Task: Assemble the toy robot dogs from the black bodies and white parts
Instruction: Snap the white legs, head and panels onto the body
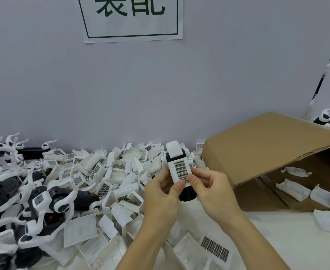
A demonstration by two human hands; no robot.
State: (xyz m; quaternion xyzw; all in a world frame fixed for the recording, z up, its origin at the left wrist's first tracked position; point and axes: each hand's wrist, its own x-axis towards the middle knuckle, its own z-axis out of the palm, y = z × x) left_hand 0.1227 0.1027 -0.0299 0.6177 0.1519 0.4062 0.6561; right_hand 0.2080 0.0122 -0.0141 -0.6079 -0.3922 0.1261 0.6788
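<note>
We see only the lower part of the paper sign (133, 18) on the far wall, its characters cut by the top edge. The hands (179, 191) hide the near end of the toy dog body (179, 168). The cardboard box (273, 151) and the assembled dogs (10, 191) run off the right and left edges

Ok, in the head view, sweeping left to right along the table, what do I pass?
Assembled dogs → pile of white parts → left hand → black body with white cover, gripped by both hands → right hand → tipped cardboard box, a few white parts inside.
</note>
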